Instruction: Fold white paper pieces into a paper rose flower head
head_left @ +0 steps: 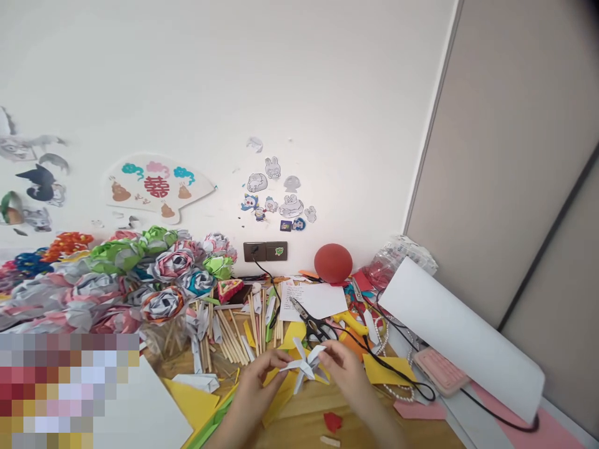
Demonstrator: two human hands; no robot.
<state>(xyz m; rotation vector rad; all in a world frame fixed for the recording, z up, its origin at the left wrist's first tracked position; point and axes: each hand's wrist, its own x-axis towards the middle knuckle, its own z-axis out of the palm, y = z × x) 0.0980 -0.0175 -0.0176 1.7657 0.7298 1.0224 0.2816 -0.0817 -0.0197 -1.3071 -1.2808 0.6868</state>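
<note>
Two bare hands: left hand (259, 371), right hand (345, 368); one white folded paper figure (304, 365); one pair of black-handled scissors (311, 319); one round red ball (332, 262).

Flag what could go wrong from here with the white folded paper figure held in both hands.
The white folded paper figure is pinched between the left hand and right hand by its thin points; a hard pull might tear it.
The black-handled metal scissors lie just behind the hands, blades bare; a forward reach could meet them.
The thin black cable runs beside the right hand; a snagged wrist may drag nearby clutter.
</note>
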